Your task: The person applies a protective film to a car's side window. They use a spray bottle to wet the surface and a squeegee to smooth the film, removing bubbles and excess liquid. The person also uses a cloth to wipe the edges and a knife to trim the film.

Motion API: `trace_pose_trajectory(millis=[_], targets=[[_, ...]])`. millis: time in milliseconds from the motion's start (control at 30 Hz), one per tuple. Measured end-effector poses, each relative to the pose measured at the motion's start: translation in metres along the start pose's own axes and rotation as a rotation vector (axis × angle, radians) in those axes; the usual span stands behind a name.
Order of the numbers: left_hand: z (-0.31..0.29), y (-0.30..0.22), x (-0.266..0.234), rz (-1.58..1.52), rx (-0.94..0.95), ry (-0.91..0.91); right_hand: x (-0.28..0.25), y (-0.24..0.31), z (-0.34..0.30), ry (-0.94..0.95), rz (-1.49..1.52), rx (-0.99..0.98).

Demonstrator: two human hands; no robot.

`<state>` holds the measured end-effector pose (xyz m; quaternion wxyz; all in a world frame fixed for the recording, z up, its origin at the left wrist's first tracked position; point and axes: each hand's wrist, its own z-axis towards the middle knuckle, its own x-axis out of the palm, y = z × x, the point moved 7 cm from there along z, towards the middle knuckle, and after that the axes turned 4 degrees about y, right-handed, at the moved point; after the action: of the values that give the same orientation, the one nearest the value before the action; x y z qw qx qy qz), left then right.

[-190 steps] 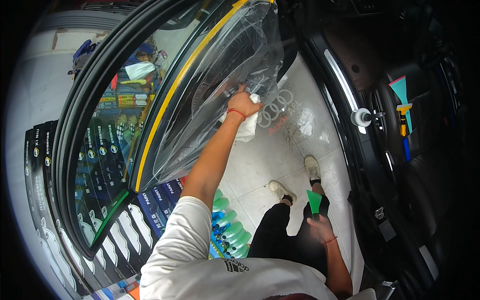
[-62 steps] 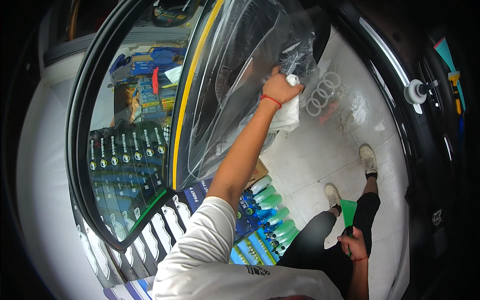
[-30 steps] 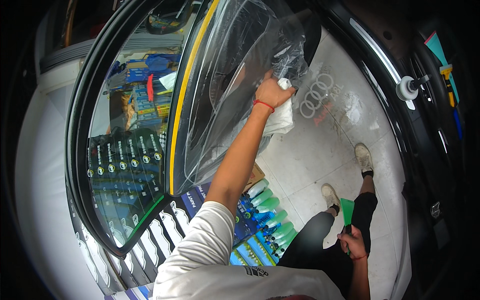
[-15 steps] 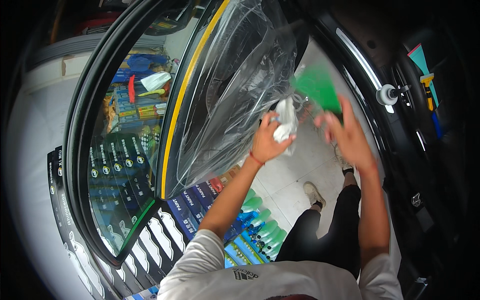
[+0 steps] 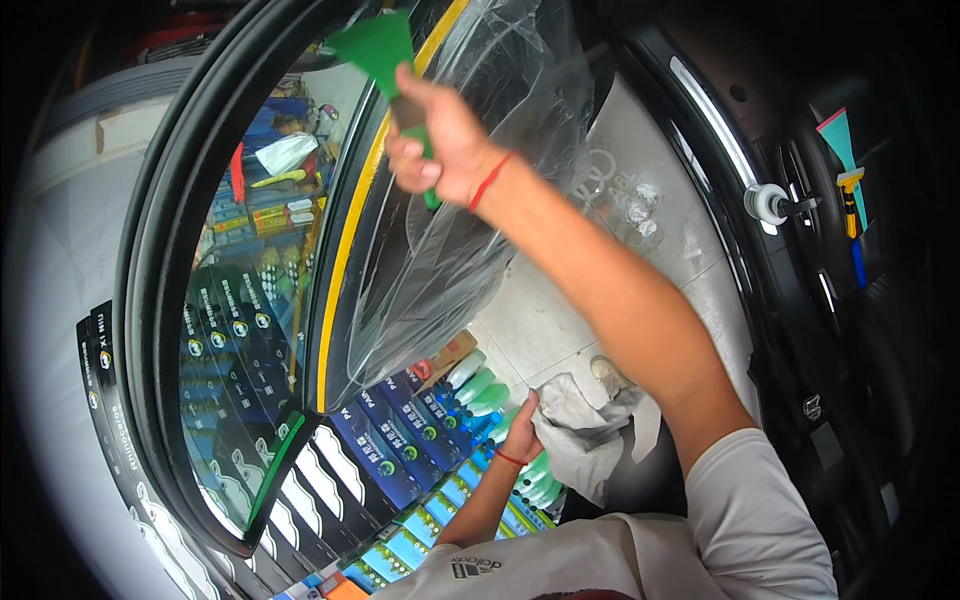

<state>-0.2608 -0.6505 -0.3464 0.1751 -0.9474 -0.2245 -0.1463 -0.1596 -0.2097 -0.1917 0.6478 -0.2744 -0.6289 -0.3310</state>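
My right hand (image 5: 445,140) is closed round the handle of a green squeegee (image 5: 375,45), raised over the upper part of an open car door. The wide blade points up and left, near the window glass (image 5: 245,330); I cannot tell whether it touches. Down by my body, my left hand (image 5: 520,432) grips a crumpled white cloth (image 5: 578,445) that hangs partly open. Clear plastic sheeting (image 5: 440,280) covers the door's inner panel, and yellow tape (image 5: 343,240) runs along the window's lower edge.
Black boxes (image 5: 225,340) and blue boxes (image 5: 385,425) stand beyond the door, beside bottles with green liquid (image 5: 480,390). On the right is the dark car body, with a white round-headed tool (image 5: 768,204), a teal scraper (image 5: 838,138) and a yellow-headed scraper (image 5: 851,195).
My right hand has swung the green squeegee up and left, from the door gap to the window. My left hand has dropped toward my body with the cloth, which now hangs looser.
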Motion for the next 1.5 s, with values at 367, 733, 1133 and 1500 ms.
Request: trace_pose_trajectory(millis=[367,733,1133,1500], targets=[[-0.004,0.018,-0.007,0.025,0.099,0.182,-0.016,0.057,-0.011,-0.034,-0.305,-0.084],[0.007,-0.097,0.051,0.100,0.581,0.081,-0.074,0.007,-0.255,-0.293,-1.630,0.564],[0.008,-0.034,0.085,0.814,0.593,-0.075,-0.030,0.051,-0.136,-0.340,-1.353,-0.215],[-0.052,0.034,-0.110,-0.136,0.006,-0.055,0.001,0.087,-0.014,-0.201,-1.513,-0.636]])
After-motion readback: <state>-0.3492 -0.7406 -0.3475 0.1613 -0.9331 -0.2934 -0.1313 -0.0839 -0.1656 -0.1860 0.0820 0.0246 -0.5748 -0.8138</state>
